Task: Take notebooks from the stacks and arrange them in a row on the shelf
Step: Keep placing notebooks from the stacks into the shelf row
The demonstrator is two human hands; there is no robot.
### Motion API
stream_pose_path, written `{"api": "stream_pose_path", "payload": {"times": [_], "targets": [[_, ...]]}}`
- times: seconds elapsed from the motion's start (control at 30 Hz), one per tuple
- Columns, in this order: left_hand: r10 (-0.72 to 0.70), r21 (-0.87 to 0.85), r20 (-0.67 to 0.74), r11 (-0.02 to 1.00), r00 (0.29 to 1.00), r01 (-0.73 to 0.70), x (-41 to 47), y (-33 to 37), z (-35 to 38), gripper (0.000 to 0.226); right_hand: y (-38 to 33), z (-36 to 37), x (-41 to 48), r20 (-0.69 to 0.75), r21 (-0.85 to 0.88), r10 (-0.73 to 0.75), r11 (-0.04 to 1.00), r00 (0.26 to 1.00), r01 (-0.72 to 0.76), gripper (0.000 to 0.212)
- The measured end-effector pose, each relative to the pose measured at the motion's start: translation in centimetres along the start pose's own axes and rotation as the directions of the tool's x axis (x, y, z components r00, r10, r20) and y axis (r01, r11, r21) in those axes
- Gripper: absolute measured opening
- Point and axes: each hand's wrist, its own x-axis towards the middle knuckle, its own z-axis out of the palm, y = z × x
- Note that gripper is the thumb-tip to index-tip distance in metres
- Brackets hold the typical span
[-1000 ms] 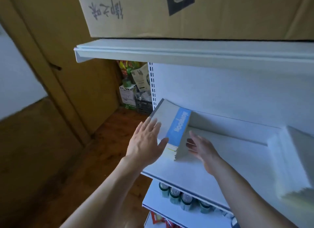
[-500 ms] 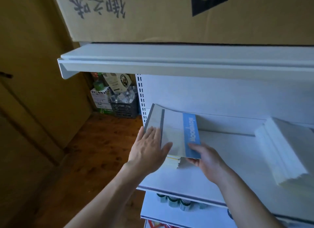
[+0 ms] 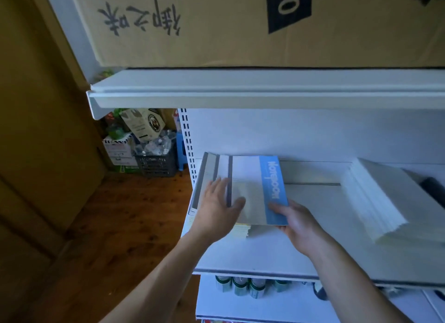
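Both hands are up at the left end of the white shelf (image 3: 265,253). The left hand (image 3: 218,212) lies flat across the grey-edged notebooks (image 3: 209,176), its fingers (image 3: 216,188) straight and spread, pressing on the covers and gripping nothing. Those notebooks overlap, each stepped a little to the right of the one under it, tilted back toward the rear panel. On top at the right of the row sits the blue-banded notebook (image 3: 250,185), and the right hand (image 3: 299,223) pinches its lower right corner, thumb on the blue strip and the other fingers curled underneath. Well apart at the right end of the same shelf waits the stack (image 3: 380,202) of white notebooks, slumped at an angle. Overhead, a cardboard box (image 3: 216,26) sits on the upper shelf (image 3: 265,91). Below, green-topped cans (image 3: 240,285) line the next level down. Off to the left, a dark crate (image 3: 156,165) stands on the wooden floor (image 3: 120,214).
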Motion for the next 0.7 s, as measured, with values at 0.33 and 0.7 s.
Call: {"api": "stream_pose_path", "payload": {"times": [0.33,0.7], "targets": [[-0.052,-0.666,0.089,0.74,0.995,0.098,0.8,1.7,1.3,0.021,-2.0,-2.9,-4.8,0.04,0.081,-0.189,0.979,0.981,0.185,0.023],[0.073,-0.818,0.167,0.566,0.983,0.097,-2.0,15.8,16.7,0.024,-4.1,-21.3,-12.1,-0.278,-0.049,-0.303,0.952,0.911,0.302,0.021]]}}
